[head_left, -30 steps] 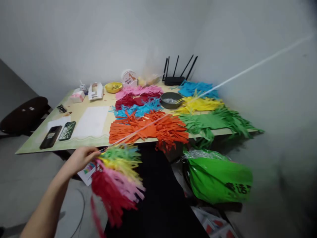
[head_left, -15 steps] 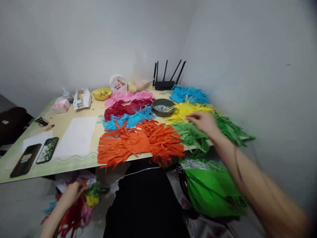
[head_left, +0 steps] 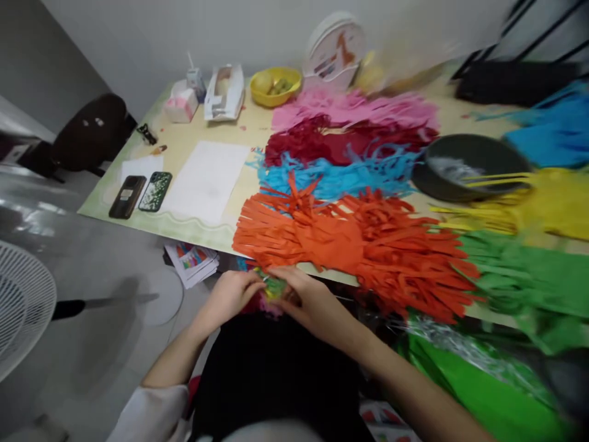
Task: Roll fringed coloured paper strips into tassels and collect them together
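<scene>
By the near edge of the table [head_left: 196, 229], the left hand [head_left: 231, 296] and right hand [head_left: 310, 299] sit close together; the left's thumb and fingers pinch; the right's fingers curl toward its thumb; the left forearm [head_left: 177, 353] and right forearm [head_left: 405, 374] slope back, bare.

Table [head_left: 184, 138], pale yellow with green border [head_left: 197, 226]. Left front: dark phone [head_left: 127, 197]; patterned phone [head_left: 155, 191], just beside; small sheet [head_left: 142, 166], behind both; large sheet [head_left: 209, 181], to their right. Farther back: black clip [head_left: 146, 134]. Along the back, left to right: pink-and-white box [head_left: 181, 109]; carton [head_left: 196, 84]; white packet [head_left: 221, 112]; yellow bowl [head_left: 267, 99], fruit [head_left: 281, 86] inside; giraffe-printed container [head_left: 338, 55]; plastic bag [head_left: 409, 67], blurred; router [head_left: 519, 85]. Centre, back to front: pink fringe [head_left: 354, 110]; red fringe [head_left: 338, 147]; blue fringe [head_left: 326, 176]; orange fringe [head_left: 334, 240], overhanging the front edge. Right: dark bowl [head_left: 499, 158]; second blue fringe [head_left: 552, 141]; yellow fringe [head_left: 559, 199]; green fringe [head_left: 543, 270], also overhanging.
</scene>
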A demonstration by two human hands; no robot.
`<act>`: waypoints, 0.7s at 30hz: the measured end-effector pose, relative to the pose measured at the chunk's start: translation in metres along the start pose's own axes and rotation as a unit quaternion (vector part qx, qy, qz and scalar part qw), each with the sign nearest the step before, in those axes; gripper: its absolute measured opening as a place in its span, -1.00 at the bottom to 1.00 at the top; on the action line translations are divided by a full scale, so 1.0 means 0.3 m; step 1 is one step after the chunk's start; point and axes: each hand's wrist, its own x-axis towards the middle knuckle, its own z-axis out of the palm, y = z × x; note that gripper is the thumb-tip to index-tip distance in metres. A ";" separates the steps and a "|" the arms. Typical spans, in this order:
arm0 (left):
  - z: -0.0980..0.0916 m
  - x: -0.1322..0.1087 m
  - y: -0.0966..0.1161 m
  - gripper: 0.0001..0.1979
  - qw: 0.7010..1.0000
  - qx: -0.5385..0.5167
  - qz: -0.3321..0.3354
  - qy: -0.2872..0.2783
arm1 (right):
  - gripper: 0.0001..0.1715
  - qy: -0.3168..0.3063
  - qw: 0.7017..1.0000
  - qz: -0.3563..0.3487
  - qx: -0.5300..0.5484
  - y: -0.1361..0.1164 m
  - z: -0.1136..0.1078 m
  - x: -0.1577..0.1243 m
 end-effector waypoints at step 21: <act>-0.205 -0.158 -0.029 -0.63 0.983 -0.044 0.045 -0.175 | -0.79 0.002 0.995 0.081 -0.051 -0.010 -0.147 -0.293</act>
